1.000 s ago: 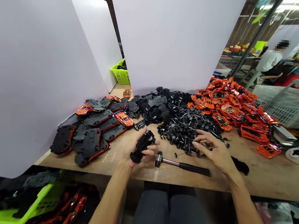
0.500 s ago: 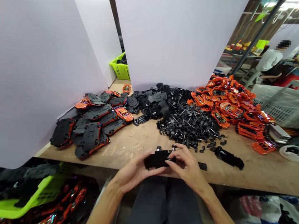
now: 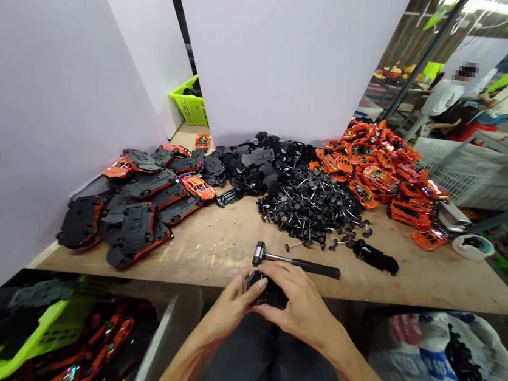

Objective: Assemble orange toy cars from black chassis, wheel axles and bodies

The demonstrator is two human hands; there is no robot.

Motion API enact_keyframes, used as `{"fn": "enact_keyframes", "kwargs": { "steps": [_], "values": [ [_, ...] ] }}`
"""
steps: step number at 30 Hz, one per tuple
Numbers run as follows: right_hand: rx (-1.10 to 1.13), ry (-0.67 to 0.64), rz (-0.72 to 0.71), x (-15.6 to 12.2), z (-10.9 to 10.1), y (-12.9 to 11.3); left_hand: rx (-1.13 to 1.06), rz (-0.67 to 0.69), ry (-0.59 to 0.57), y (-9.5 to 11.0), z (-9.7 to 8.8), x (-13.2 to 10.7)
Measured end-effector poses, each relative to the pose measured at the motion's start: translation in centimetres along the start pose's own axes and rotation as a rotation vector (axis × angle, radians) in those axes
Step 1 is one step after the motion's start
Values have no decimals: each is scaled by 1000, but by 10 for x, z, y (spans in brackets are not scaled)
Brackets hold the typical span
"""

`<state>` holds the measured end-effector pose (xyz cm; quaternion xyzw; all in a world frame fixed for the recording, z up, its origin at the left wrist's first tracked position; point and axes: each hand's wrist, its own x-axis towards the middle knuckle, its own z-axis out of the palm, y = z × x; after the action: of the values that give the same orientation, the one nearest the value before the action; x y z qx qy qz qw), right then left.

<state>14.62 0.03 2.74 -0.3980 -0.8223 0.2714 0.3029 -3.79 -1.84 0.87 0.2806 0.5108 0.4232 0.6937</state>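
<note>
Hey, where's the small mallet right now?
In the head view, the small mallet lies on the wooden workbench, just beyond the person's left hand and right hand, with the pile of black wheels on axles farther back.

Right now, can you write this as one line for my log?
Hands: left hand and right hand | Holding: black plastic car part | Nearby: hammer on wooden bench

On our wooden workbench (image 3: 209,265) we have orange toy car bodies (image 3: 371,167) heaped toward the far right, black chassis plates (image 3: 248,162) and wheel-and-axle sets (image 3: 307,203) piled mid-table, upturned car bodies (image 3: 135,220) at the left, and a black-handled hammer (image 3: 296,264) near the front edge.
</note>
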Motion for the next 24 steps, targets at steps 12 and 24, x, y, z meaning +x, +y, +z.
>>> {"fn": "enact_keyframes", "kwargs": {
  "steps": [12, 24],
  "values": [
    [-331, 75, 27, 17, -41, 47, -94, 26, -10, 8, -10, 1],
    [-491, 105, -18, 26, -28, 63, -171, 13, -19, 12, -24, 0]
  ]
}}
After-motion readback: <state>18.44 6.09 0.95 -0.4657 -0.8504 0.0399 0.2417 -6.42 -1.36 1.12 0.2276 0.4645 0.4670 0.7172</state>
